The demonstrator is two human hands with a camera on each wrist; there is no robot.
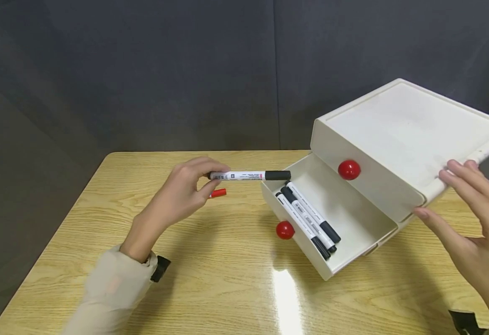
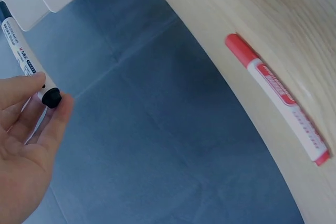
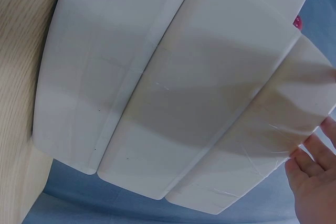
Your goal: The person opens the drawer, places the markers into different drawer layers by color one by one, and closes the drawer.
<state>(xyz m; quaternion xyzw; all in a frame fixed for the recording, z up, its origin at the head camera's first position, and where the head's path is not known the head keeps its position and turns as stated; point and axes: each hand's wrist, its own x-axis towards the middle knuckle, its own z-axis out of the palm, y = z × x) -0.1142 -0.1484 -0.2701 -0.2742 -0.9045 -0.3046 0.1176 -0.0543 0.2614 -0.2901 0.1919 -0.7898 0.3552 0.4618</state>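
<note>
In the head view, my left hand (image 1: 186, 188) pinches a black-capped whiteboard marker (image 1: 244, 175) by its rear end. The marker lies level, its cap over the corner of the pulled-out drawer (image 1: 353, 209). Inside that drawer are three black-capped markers (image 1: 307, 214), side by side along its front wall. My right hand (image 1: 479, 209) rests against the white drawer box (image 1: 416, 116), fingertips on its top edge and thumb by the front corner. Seen from the right wrist, those fingers (image 3: 315, 153) touch the box's edge. A red marker (image 2: 278, 98) lies on the table, mostly hidden behind my left hand in the head view.
Red round knobs sit on the closed upper drawer (image 1: 349, 170) and on the open drawer's front (image 1: 285, 230). The wooden table (image 1: 211, 279) ends at a dark curtain (image 1: 186, 74) behind. The box occupies the table's right side.
</note>
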